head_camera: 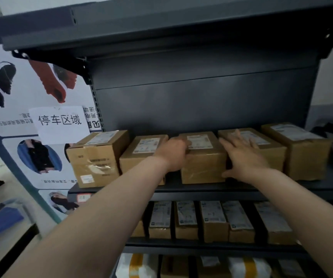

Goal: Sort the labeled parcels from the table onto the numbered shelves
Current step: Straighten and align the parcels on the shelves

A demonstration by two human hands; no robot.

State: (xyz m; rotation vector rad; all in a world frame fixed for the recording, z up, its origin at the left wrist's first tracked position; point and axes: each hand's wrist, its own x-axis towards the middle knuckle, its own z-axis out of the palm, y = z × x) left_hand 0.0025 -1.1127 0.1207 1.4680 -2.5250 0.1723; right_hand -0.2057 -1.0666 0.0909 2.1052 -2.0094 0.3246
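Observation:
A brown cardboard parcel [202, 159] with a white label on top stands in the middle of the dark shelf [231, 187], in a row of several taped boxes. My left hand [173, 153] presses against its left side, wedged between it and the neighbouring box [141, 155]. My right hand [241, 155] lies against its right side, fingers spread over the top of the box to the right [261, 145], thumb at the parcel's lower front corner. Both hands clasp the parcel between them as it rests on the shelf.
A larger box [95, 157] stands at the row's left end and another [302, 149] at the right end. The shelf below holds several labelled boxes [213, 219]; white and yellow bags [137, 265] lie lower still. A poster with a paper sign [60, 123] hangs left. The shelf above [161, 23] overhangs.

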